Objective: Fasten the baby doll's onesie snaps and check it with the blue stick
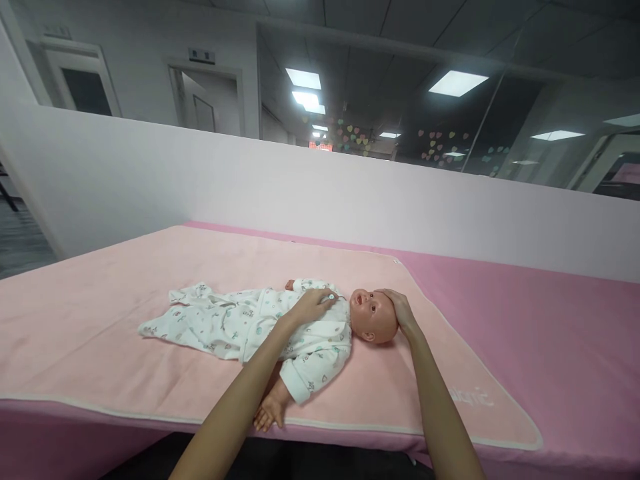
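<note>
A baby doll [375, 317] lies on its back with its bald head to the right and its legs to the left. It wears a white printed baby outfit [230, 327] with long sleeves. My left hand [313, 305] rests on the doll's chest near the collar, fingers extended over the cloth beside a small snap. Against the crown of the doll's head lies my right hand [399, 310], with its fingers laid along the top; part of them is hidden behind the head. One doll hand [271, 410] sticks out near the front edge, beside my left forearm.
Under the doll spreads a peach mat [100, 300] with a white border, on a pink-covered table [550, 320]. A low white wall [350, 200] runs along the back, with glass panels above it. Doors [210, 103] stand beyond on the left.
</note>
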`<state>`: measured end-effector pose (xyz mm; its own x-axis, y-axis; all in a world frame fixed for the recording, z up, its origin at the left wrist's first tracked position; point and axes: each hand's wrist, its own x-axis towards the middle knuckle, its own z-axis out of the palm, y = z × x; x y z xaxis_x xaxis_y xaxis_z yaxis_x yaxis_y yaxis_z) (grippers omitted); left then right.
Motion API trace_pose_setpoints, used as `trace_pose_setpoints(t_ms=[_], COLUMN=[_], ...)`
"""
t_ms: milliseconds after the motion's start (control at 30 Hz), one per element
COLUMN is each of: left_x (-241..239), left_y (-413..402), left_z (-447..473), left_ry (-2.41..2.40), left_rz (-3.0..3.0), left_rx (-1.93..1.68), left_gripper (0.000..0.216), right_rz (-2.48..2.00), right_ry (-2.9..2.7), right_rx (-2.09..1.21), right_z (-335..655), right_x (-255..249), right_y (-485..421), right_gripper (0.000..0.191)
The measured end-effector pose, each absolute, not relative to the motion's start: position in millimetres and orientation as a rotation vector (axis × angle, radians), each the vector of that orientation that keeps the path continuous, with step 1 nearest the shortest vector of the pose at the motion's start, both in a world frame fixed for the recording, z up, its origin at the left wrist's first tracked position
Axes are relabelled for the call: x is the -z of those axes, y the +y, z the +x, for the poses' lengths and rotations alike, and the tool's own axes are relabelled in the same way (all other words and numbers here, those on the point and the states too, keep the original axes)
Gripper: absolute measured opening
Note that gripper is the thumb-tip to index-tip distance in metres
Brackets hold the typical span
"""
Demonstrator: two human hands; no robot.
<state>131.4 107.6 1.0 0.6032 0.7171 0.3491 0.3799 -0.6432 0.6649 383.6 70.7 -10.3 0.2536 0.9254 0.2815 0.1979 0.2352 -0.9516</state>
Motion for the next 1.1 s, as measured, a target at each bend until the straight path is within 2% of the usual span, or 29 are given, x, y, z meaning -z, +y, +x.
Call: trace_pose_setpoints(t_ms=[100, 200, 300, 433, 567, 800, 967, 1100], left_x=[8, 15, 19, 15, 8, 15, 20, 18], left_y=[116, 125, 129, 125, 120, 128, 131, 130], left_z=[130, 128, 127, 127, 128, 129, 130, 131], left_ry=[0.961, 1.041, 1.078, 1.028, 1.006, 0.933, 0.938, 0.975], left_rz=[2.114, 1.876, 1.706, 1.572, 1.543, 1.633, 1.632, 1.636], left_rx=[-1.085, -1.248, -1.293, -1.305, -1.310, -1.333, -1.354, -1.352], left_gripper=[0.033, 0.037, 0.040, 0.040, 0.034, 0.033, 0.034, 0.029], right_rz=[-1.245, -1.268, -1.349, -1.523, -1.795, -1.931, -1.872, -1.601], right_ry=[-1.208, -1.242, -1.498, -2.095, -2.153, -1.981, -1.836, -1.381], right_rx=[-0.634, -0.336, 0.006, 0.239, 0.455, 0.327, 0.348, -0.056], right_z=[386, 376, 342, 280, 247, 242, 256, 286], right_x=[5, -8, -23, -26, -14, -10, -29, -50], right_y=[68, 59, 47, 46, 70, 104, 66, 6], right_gripper=[0.024, 0.022, 0.020, 0.025, 0.025, 0.027, 0.024, 0.019])
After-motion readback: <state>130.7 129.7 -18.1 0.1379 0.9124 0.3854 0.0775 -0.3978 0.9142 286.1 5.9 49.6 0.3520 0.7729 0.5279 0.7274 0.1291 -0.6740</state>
